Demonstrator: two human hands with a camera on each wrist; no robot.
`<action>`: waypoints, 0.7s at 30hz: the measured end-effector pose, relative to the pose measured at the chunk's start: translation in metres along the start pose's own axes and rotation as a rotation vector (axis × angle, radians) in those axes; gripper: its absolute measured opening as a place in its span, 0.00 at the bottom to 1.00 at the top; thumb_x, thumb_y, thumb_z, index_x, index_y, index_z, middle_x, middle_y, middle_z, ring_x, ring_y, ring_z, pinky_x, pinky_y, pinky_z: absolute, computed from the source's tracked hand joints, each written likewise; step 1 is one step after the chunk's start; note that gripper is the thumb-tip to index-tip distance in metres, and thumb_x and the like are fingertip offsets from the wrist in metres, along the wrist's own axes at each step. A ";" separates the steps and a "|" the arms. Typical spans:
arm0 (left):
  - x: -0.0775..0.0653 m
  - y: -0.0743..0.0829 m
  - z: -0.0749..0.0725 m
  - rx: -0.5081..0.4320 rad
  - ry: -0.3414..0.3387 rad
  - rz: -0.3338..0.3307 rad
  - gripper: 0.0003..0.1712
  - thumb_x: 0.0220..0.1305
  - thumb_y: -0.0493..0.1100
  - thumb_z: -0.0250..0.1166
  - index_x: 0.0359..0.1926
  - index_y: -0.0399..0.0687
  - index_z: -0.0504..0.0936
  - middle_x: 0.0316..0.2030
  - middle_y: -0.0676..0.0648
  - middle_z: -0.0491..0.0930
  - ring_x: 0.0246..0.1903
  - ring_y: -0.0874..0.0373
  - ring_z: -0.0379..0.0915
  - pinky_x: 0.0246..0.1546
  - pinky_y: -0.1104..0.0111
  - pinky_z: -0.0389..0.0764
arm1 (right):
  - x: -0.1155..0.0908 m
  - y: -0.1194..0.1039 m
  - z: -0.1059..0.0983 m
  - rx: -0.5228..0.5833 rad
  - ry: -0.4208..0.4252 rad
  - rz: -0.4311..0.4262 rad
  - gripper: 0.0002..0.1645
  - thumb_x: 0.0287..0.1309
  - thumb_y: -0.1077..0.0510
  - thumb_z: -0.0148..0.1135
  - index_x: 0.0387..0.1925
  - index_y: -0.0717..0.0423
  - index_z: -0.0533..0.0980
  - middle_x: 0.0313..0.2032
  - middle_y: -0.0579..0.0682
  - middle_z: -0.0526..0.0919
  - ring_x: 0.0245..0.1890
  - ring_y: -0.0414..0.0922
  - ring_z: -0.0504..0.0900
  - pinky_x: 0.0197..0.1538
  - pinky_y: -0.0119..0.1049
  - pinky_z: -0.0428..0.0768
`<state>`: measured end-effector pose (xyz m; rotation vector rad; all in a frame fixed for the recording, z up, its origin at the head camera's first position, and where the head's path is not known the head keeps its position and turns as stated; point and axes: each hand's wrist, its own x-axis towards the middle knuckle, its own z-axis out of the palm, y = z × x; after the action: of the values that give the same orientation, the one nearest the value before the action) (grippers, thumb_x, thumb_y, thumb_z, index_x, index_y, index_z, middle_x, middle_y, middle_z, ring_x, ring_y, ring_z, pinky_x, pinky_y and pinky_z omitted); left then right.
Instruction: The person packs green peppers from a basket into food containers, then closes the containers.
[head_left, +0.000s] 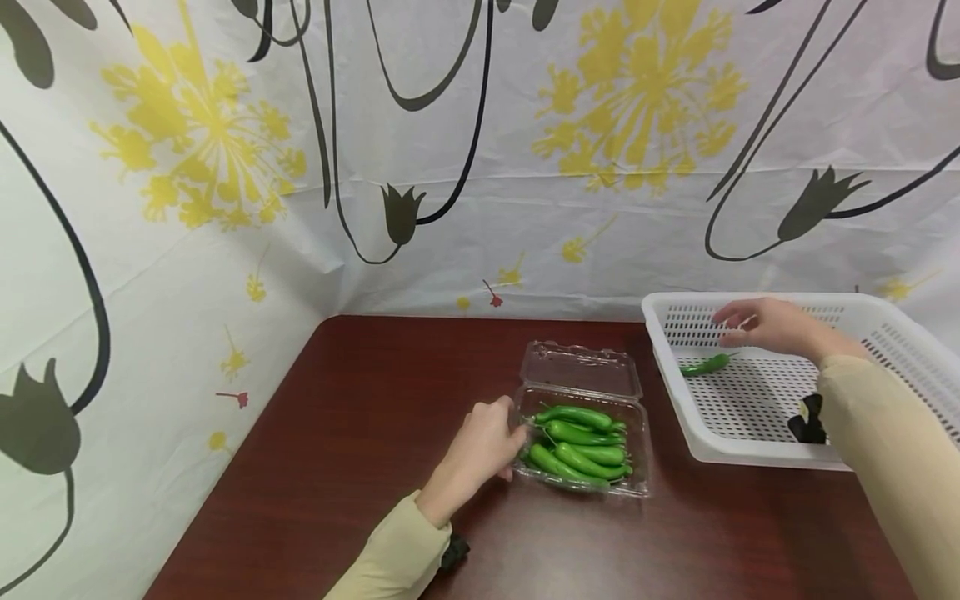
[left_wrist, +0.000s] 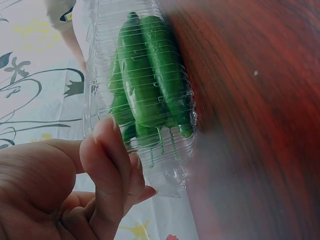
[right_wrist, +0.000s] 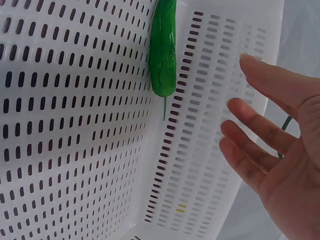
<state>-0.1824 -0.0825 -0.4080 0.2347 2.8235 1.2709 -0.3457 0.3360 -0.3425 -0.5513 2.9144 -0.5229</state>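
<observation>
In the head view, my left hand is at the left side of a clear plastic clamshell box, its curled fingers holding the rim. Several green chili peppers lie side by side in the box, whose lid is folded back. The left wrist view shows fingertips at the wall, with peppers seen through the ribbed plastic. Over a white plastic basket, my right hand has its fingers spread and holds nothing. One green chili pepper lies by the basket wall, apart from the hand.
The basket stands at the right on a dark red-brown table, and the box sits to its left. A white patterned sheet hangs behind and along the left. Black straps show at the wrists.
</observation>
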 end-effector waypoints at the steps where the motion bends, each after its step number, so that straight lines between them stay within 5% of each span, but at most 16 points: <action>1: 0.000 0.000 0.000 -0.001 0.000 0.002 0.11 0.66 0.34 0.64 0.47 0.31 0.77 0.16 0.49 0.74 0.05 0.63 0.72 0.09 0.70 0.75 | 0.000 0.000 0.001 0.005 0.001 -0.003 0.30 0.61 0.51 0.71 0.58 0.65 0.76 0.49 0.71 0.80 0.51 0.71 0.78 0.49 0.66 0.77; 21: 0.000 0.000 0.001 0.009 0.000 -0.001 0.15 0.66 0.34 0.65 0.51 0.30 0.77 0.17 0.49 0.74 0.05 0.65 0.71 0.09 0.71 0.74 | 0.001 0.009 0.016 0.076 -0.039 -0.033 0.29 0.59 0.56 0.72 0.59 0.67 0.77 0.57 0.69 0.79 0.55 0.73 0.76 0.53 0.67 0.74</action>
<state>-0.1820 -0.0821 -0.4084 0.2337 2.8298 1.2583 -0.3467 0.3380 -0.3607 -0.5938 2.8394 -0.6169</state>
